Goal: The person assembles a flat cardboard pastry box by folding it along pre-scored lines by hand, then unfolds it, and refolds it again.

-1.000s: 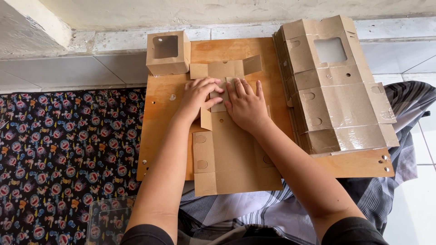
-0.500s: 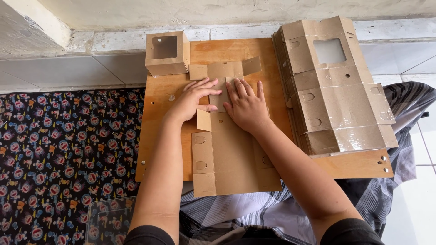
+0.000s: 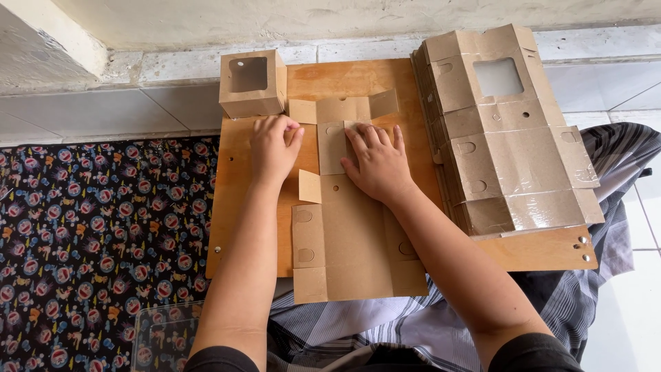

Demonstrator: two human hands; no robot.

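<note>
- on the wooden board (image 3: 385,76) across the lap, seen from the head camera, a flat cardboard box blank (image 3: 351,234) lies unfolded, its near edge hanging over the board's front toward me.
- my right hand (image 3: 377,164) lies palm down on the blank's upper panel, fingers spread and flat, pressing rather than gripping; nothing is clamped in it.
- my left hand (image 3: 273,146) sits just beside the blank's left edge with fingers curled under; i cannot tell whether it pinches a side flap or only rests on the board.
- a small flap (image 3: 310,186) stands out from the blank's left side, between the two wrists.
- i judge the blank to be light, thin and stiff only along its panels; it should bend readily at the scored creases and slide easily on the smooth wood, so one palm has to pin it.
- best hold, as i read it, is at the flap edges close to a crease, not mid-panel, where it would buckle.
- behind the left hand stands one folded box (image 3: 253,83) with a window cut-out.
- right of the hands lies a stack of flat blanks (image 3: 509,151), touching the board.
- left of the board is a patterned cloth (image 3: 89,234).
</note>
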